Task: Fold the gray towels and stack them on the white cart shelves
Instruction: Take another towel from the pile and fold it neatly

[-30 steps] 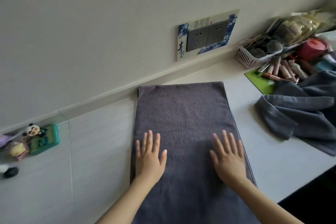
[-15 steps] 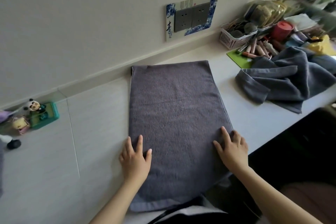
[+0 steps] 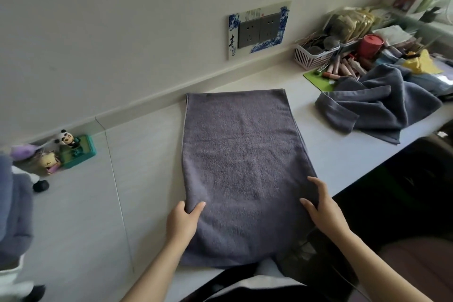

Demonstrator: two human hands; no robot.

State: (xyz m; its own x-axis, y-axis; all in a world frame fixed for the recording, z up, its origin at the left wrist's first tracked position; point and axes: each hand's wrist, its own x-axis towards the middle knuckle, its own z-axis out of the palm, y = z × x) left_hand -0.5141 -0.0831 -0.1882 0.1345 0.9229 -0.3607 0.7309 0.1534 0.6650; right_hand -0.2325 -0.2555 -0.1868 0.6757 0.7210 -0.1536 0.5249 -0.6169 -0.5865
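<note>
Both hands [image 3: 182,219] [image 3: 323,211] pinching the flat gray towel's [image 3: 242,164] side edges, long axis toward the wall

gray towel [image 3: 242,167] flat on counter, crumpled gray towels [image 3: 377,108] far right

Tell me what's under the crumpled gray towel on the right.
The crumpled towel lies on the white counter, its far edge over a green mat. Anything else beneath is covered.

Soft daylight fills the frame from the upper right.
Shadows stay faint; the lower right falls dark. Wide-angle bending curves the edges, and the left border blurs.
</note>
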